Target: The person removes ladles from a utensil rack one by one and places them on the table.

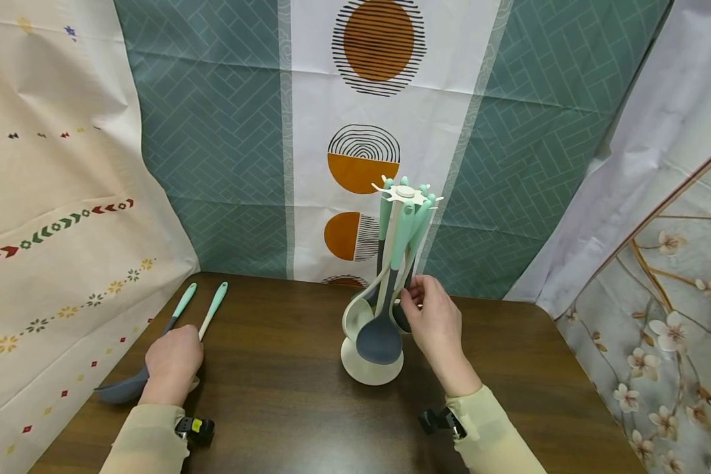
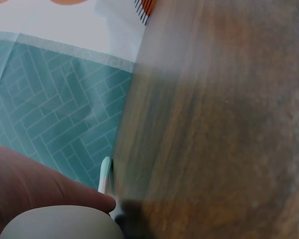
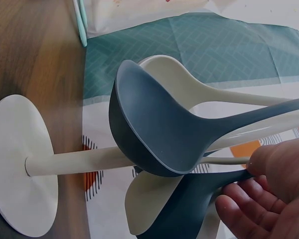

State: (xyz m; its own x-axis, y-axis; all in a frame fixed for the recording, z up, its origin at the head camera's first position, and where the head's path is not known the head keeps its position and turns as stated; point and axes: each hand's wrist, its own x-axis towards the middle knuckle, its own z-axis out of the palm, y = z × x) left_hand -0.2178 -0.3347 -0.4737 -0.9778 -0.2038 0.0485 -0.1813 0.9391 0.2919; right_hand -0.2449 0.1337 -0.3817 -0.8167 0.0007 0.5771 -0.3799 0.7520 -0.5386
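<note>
At the left of the table my left hand [image 1: 174, 363] has its fingers curled round a cream utensil with a mint handle [image 1: 214, 308]; the cream head [image 2: 62, 224] shows below the hand [image 2: 45, 189] in the left wrist view. Beside it lies a blue-grey ladle [image 1: 121, 390], its shaft partly behind the hand. A cream stand [image 1: 372, 375] holds several hanging utensils, a blue-grey ladle [image 1: 379, 340] in front. On the stand's right side my right hand [image 1: 435, 322] pinches the neck of a dark blue-grey utensil [image 3: 189, 199] between thumb [image 3: 274, 159] and fingers.
Patterned cloths [image 1: 213, 131] hang behind the table [image 1: 272, 342] and down both sides. The stand's round base rests on the wood near the middle, and its white hook ring [image 1: 404, 192] rises in front of the back cloth.
</note>
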